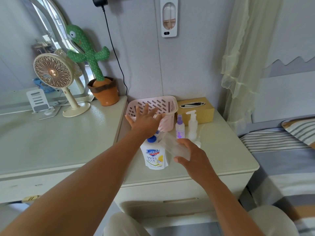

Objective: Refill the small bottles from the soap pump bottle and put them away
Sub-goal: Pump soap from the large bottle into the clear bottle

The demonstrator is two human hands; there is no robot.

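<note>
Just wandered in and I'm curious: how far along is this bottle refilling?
Done: nothing clearly; no bottle shows in the pink basket. In hand: the right hand holds a clear bottle tilted at the spout of the soap pump bottle, the left hand spread open over its pump. Left: the purple spray bottle and white pump bottle stand beside the basket, not put away.
</note>
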